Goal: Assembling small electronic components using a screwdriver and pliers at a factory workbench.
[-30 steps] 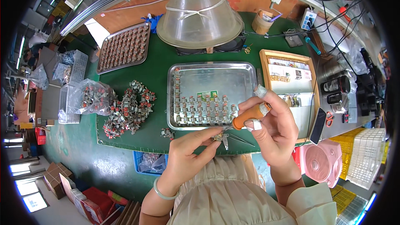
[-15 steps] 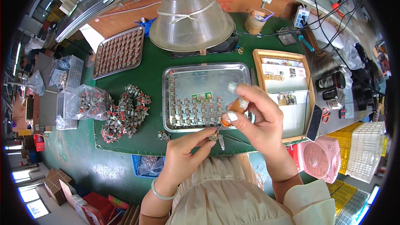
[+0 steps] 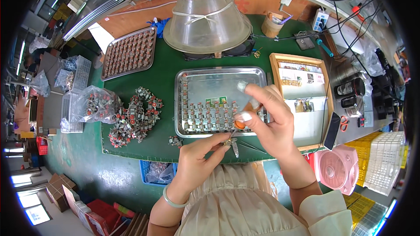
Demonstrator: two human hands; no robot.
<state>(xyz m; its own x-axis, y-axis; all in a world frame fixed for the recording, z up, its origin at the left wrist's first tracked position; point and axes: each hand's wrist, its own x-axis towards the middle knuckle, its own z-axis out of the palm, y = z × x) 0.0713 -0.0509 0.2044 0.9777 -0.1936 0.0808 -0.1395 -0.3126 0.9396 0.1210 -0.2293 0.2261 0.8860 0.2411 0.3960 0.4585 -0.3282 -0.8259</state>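
My left hand (image 3: 202, 156), with a pale bangle at the wrist, pinches a small brass-and-silver metal component (image 3: 229, 141) at the table's front edge. A flat metal strip sticks out from that part toward me. Above it, my right hand (image 3: 274, 124) holds an orange-handled screwdriver (image 3: 239, 124); its thin shaft points down at the component. White wraps cover the tips of the thumb and index finger. Part of the handle is hidden by the fingers. Just beyond my hands lies a steel tray (image 3: 223, 75) with rows of small metal components (image 3: 205, 116).
Tweezers (image 3: 253, 147) lie beside the held component. Left are a loose component (image 3: 175, 141), a heap of components (image 3: 136, 116) and a plastic bag (image 3: 94, 105). A full tray (image 3: 130, 54) and a large hood (image 3: 208, 28) stand behind. Right are a wooden frame (image 3: 274, 67) and a phone (image 3: 331, 131).
The index finger and thumb of my right hand have shifted on the screwdriver handle, which has turned slightly. My left hand keeps its pinch on the component. The whole view has shifted a little.
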